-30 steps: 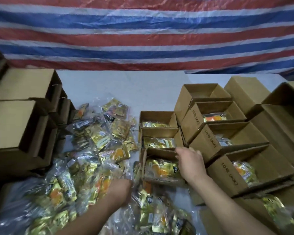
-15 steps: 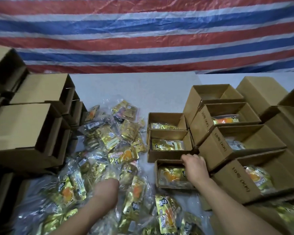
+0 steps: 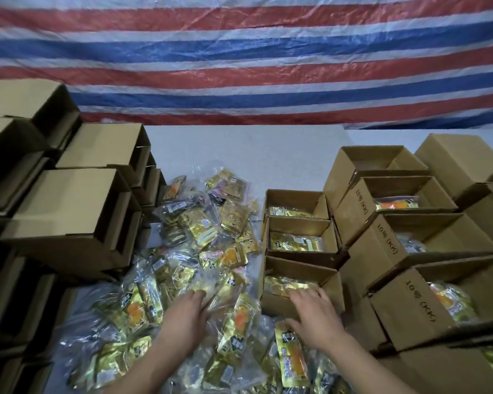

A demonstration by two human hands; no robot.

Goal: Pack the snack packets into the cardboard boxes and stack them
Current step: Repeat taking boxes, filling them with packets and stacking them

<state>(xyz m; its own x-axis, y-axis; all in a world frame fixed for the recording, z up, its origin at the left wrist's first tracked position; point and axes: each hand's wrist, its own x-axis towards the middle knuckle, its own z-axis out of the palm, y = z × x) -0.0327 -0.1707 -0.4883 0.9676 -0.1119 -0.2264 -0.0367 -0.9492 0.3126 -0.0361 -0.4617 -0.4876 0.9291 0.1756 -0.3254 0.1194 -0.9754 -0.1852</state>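
A heap of gold snack packets [image 3: 225, 223] in clear wrap covers the white table [image 3: 239, 155] in front of me. My left hand [image 3: 187, 315] lies on the heap with its fingers stretched forward over the packets. Right of the heap, three small open cardboard boxes stand in a column, each with a packet inside. My right hand [image 3: 315, 315] grips the near wall of the nearest small box [image 3: 302, 270], fingers hooked over its rim, thumb outside. One packet [image 3: 292, 359] lies just below that hand.
Larger open boxes marked "10" [image 3: 416, 305] stand in a row at the right, some holding packets. Stacks of cardboard boxes lying on their sides [image 3: 69, 211] fill the left side. A red, white and blue striped tarp [image 3: 239, 52] hangs behind the table.
My right hand has drawn the nearest small box toward me, away from the other two. My left hand has uncurled and reached forward and right across the heap.
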